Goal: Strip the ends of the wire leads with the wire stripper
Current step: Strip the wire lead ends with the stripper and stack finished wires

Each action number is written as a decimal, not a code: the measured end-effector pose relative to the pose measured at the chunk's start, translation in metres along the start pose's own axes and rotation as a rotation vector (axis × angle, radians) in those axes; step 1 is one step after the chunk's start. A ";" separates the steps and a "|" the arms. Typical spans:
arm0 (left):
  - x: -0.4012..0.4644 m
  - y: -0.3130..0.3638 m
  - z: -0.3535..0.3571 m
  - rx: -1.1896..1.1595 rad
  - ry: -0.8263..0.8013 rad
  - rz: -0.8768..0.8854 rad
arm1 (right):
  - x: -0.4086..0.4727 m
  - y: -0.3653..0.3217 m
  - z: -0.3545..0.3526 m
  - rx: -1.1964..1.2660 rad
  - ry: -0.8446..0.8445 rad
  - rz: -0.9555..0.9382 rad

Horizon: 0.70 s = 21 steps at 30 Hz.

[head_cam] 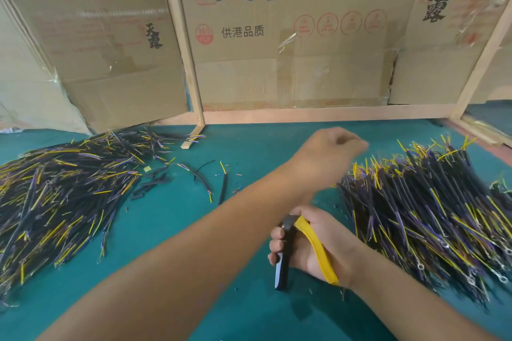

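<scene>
Wires [432, 210] lie in a dark pile with yellow and purple ends. Right hand [313, 243] grips the yellow-and-black stripper [293, 246]. Left hand [335, 152] is blurry; grip unclear.

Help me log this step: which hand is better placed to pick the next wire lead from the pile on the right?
The left hand. It reaches across, above the right pile of wire leads, with nothing visibly in its curled fingers. The right hand is occupied, gripping the wire stripper by its black and yellow handles.

Printed cardboard panels [291, 36] back the green table [243, 230].
</scene>
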State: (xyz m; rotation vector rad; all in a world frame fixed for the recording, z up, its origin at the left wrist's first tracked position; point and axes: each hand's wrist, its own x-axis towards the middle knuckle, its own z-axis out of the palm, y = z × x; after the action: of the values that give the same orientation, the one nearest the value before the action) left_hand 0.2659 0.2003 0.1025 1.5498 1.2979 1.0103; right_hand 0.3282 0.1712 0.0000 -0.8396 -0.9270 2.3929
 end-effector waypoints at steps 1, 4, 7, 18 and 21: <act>-0.002 -0.010 -0.020 0.039 0.043 0.063 | 0.000 -0.001 0.002 0.036 -0.023 -0.003; -0.013 -0.041 -0.095 0.330 0.159 0.088 | -0.001 -0.001 0.007 0.100 -0.050 -0.066; -0.020 -0.093 -0.171 0.766 0.238 -0.106 | -0.002 0.001 0.009 0.073 -0.067 -0.110; -0.017 -0.147 -0.217 2.128 -0.332 0.280 | -0.001 0.000 0.010 0.071 -0.049 -0.072; -0.019 -0.140 -0.221 2.144 -0.352 0.309 | -0.002 0.000 0.011 0.068 -0.042 -0.057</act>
State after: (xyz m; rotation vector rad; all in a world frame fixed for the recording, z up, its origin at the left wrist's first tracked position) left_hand 0.0130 0.2193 0.0368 3.1129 1.8025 -1.2110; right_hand 0.3221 0.1654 0.0071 -0.7313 -0.8681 2.3870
